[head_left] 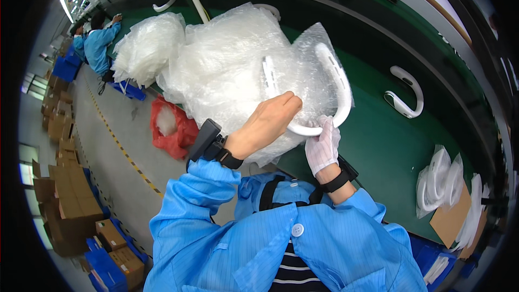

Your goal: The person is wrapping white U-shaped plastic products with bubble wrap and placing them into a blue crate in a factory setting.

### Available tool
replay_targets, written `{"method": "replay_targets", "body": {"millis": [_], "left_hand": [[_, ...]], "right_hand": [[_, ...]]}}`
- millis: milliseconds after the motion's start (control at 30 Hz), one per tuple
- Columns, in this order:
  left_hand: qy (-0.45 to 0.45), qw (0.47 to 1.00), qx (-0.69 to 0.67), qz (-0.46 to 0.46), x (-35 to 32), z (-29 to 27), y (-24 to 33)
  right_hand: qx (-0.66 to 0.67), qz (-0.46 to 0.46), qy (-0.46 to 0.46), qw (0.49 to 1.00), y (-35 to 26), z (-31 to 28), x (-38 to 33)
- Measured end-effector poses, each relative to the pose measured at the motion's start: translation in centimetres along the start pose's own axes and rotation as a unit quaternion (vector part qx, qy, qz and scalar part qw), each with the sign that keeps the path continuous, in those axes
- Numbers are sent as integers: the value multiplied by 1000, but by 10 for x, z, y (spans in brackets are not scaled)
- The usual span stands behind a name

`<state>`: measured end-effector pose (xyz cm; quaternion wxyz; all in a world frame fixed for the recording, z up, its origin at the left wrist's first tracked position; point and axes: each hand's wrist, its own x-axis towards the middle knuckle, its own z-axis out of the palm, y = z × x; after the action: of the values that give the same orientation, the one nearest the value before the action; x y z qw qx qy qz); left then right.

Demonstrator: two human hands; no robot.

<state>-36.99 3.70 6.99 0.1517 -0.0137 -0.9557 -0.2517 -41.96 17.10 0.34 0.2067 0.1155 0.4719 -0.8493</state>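
A white U-shaped device [343, 91] with dark slots along its arms lies at a clear plastic bag [315, 34]; I cannot tell how much of it is inside. Its curved bottom is pinched by my right hand [322, 148], which wears a thin white glove. My left hand [264, 125], bare, is closed with its fingers pressed together on the bag film beside the device's left arm. The fingertips are partly hidden. Beneath and behind both hands spreads a big heap of clear plastic bags [227, 48].
Another white U-shaped device [416, 94] lies on the green bench [378, 146] at right. Bagged devices [440, 181] rest near a cardboard sheet [451, 216]. A red bag [186, 135] sits left of the bench. Cardboard boxes [81, 197] line the aisle; co-workers [99, 48] are at far left.
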Motion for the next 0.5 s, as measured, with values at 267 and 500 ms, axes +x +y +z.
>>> {"method": "replay_targets", "body": {"millis": [267,500], "left_hand": [[42,996,-76,36,-22,23,35],[394,850,-267,-225,-36,26,-49]], "right_hand": [[178,171,-166,955,33,-14,29],[209,196,-181,941,7,-5,47]]}}
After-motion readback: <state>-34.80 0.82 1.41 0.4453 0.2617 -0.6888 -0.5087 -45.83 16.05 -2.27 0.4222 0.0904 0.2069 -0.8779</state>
